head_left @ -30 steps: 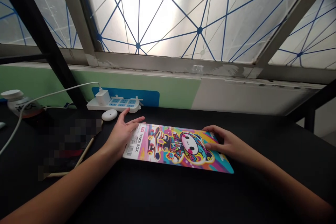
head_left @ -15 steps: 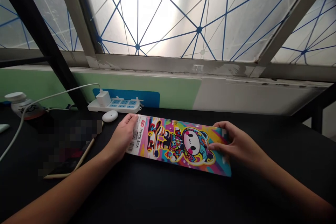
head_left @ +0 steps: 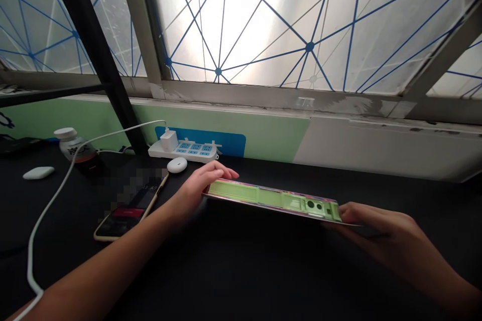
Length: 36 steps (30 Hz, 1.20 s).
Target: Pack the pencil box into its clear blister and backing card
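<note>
The pencil box (head_left: 274, 199) has been tipped up and turned since the earlier frame, so that its pale green moulded side is shown and its printed face is turned away. Its left end is grasped by the left hand (head_left: 201, 185), and its right end is held by the right hand (head_left: 376, 230), though that grip is hard to make out. It is held over the black desk (head_left: 263, 276), near a white earbud case (head_left: 176, 164), a power strip (head_left: 183, 150) and a phone (head_left: 124, 223).

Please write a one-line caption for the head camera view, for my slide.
The left hand and right hand hold a pencil box by its ends, showing its green side.
</note>
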Tool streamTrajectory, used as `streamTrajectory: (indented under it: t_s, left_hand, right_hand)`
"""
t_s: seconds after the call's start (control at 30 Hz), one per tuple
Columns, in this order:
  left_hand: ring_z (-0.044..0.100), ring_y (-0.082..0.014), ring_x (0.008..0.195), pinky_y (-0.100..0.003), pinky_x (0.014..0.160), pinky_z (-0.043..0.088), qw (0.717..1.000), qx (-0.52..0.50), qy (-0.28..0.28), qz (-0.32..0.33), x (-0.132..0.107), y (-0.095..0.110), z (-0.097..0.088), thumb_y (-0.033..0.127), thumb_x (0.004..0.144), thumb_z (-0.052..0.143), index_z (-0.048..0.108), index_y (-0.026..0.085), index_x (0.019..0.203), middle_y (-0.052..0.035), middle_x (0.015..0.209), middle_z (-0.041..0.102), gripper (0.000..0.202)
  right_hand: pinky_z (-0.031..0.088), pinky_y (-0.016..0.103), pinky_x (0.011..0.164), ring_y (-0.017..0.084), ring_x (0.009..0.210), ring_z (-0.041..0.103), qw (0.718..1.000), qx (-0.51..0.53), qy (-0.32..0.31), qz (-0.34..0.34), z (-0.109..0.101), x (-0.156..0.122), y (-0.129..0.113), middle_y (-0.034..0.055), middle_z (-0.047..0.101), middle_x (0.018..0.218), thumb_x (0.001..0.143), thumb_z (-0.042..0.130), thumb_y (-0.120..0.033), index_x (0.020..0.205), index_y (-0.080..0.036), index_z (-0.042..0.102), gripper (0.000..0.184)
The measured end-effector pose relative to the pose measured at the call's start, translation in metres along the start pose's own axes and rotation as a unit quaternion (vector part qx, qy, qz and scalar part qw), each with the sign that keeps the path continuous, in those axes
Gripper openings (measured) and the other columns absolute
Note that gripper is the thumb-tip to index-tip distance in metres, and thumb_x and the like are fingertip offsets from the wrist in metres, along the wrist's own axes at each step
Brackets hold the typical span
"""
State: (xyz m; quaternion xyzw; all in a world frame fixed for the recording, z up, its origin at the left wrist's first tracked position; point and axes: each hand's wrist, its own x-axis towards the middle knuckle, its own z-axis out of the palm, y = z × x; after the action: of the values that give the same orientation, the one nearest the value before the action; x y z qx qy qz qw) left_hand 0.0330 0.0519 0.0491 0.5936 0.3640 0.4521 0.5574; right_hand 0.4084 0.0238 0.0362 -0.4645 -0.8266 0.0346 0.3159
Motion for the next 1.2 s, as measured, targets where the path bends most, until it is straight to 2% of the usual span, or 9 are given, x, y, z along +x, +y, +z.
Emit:
streamTrajectory:
  t_s: [0.13, 0.27, 0.47, 0.67, 0.73, 0.83, 0.97, 1.1, 1.2]
  left_hand:
    - [0.055, -0.0298, 0.127, -0.037, 0.102, 0.044, 0.974, 0.14, -0.168, -0.065, 0.0, 0.014, -0.015, 0.043, 0.09, 0.063, 0.065, 0.028, 0.122, -0.0034, 0.142, 0.057, 0.035]
    - [0.043, -0.0314, 0.139, -0.038, 0.111, 0.039, 0.937, 0.245, -0.231, -0.09, 0.001, 0.017, -0.024, 0.051, 0.087, 0.068, 0.058, 0.034, 0.135, -0.0011, 0.156, 0.042, 0.052]
    - [0.048, -0.0336, 0.134, -0.041, 0.11, 0.04, 0.904, 0.384, -0.167, -0.083, 0.002, 0.0, -0.028, 0.06, 0.071, 0.08, 0.043, 0.038, 0.148, -0.0052, 0.152, 0.044, 0.088]
    - [0.05, -0.0306, 0.129, -0.045, 0.111, 0.04, 0.884, 0.445, -0.141, 0.034, 0.0, -0.011, -0.019, 0.047, 0.074, 0.08, 0.05, 0.031, 0.143, -0.0087, 0.141, 0.052, 0.076]
    - [0.051, -0.03, 0.127, -0.045, 0.109, 0.042, 0.878, 0.457, -0.128, 0.062, 0.0, -0.013, -0.013, 0.044, 0.076, 0.08, 0.052, 0.03, 0.141, -0.0089, 0.139, 0.054, 0.072]
    - [0.05, -0.0303, 0.127, -0.045, 0.108, 0.044, 0.859, 0.487, -0.101, 0.126, -0.001, -0.014, -0.004, 0.041, 0.074, 0.081, 0.05, 0.029, 0.141, -0.0095, 0.137, 0.054, 0.075]
    - [0.044, -0.0335, 0.131, -0.052, 0.114, 0.035, 0.789, 0.565, -0.058, 0.236, -0.002, -0.015, 0.004, 0.039, 0.074, 0.083, 0.046, 0.028, 0.146, -0.0118, 0.14, 0.052, 0.082]
    - [0.043, -0.0377, 0.133, -0.064, 0.119, 0.016, 0.723, 0.619, -0.047, 0.302, -0.001, -0.019, 0.005, 0.057, 0.074, 0.081, 0.041, 0.027, 0.15, -0.0154, 0.143, 0.05, 0.09]
    - [0.044, -0.0374, 0.134, -0.064, 0.12, 0.009, 0.719, 0.619, -0.042, 0.314, 0.0, -0.018, 0.003, 0.07, 0.077, 0.071, 0.036, 0.024, 0.152, -0.0163, 0.143, 0.051, 0.095]
  right_hand:
    - [0.047, 0.027, 0.051, 0.019, 0.058, 0.063, 0.996, 0.002, -0.083, -0.04, -0.005, 0.003, 0.006, 0.003, 0.07, 0.077, 0.091, 0.063, -0.038, 0.079, -0.025, 0.063, 0.018]
    - [0.046, 0.027, 0.055, 0.018, 0.063, 0.063, 0.987, -0.028, -0.141, -0.079, 0.003, 0.003, 0.001, 0.0036, 0.067, 0.081, 0.089, 0.062, -0.027, 0.074, -0.024, 0.057, 0.017]
    - [0.05, 0.028, 0.064, 0.021, 0.078, 0.064, 0.977, -0.045, -0.189, -0.084, 0.019, 0.001, -0.016, 0.0058, 0.065, 0.092, 0.081, 0.068, -0.023, 0.083, -0.024, 0.057, 0.011]
    - [0.056, 0.037, 0.089, 0.029, 0.11, 0.062, 0.97, 0.025, -0.24, -0.001, 0.017, 0.005, -0.013, 0.0081, 0.062, 0.125, 0.081, 0.073, -0.05, 0.095, -0.027, 0.063, 0.029]
    - [0.053, 0.04, 0.096, 0.03, 0.119, 0.059, 0.974, 0.05, -0.222, 0.022, 0.018, 0.006, -0.005, 0.0089, 0.059, 0.132, 0.086, 0.069, -0.049, 0.101, -0.027, 0.063, 0.027]
    - [0.05, 0.046, 0.103, 0.032, 0.127, 0.056, 0.987, 0.078, -0.127, 0.059, 0.021, 0.007, 0.01, 0.0119, 0.055, 0.139, 0.09, 0.063, -0.05, 0.12, -0.028, 0.059, 0.038]
    - [0.05, 0.05, 0.105, 0.035, 0.131, 0.054, 0.983, 0.108, -0.022, 0.148, 0.021, 0.009, 0.026, 0.0134, 0.056, 0.142, 0.087, 0.063, -0.057, 0.138, -0.027, 0.048, 0.061]
    - [0.059, 0.047, 0.095, 0.037, 0.122, 0.062, 0.948, 0.229, -0.033, 0.218, 0.017, 0.012, 0.022, 0.016, 0.064, 0.134, 0.078, 0.077, -0.053, 0.139, -0.023, 0.045, 0.075]
    - [0.064, 0.046, 0.083, 0.037, 0.11, 0.069, 0.919, 0.308, -0.045, 0.243, 0.012, 0.015, 0.013, 0.0152, 0.07, 0.123, 0.075, 0.081, -0.048, 0.128, -0.023, 0.049, 0.066]
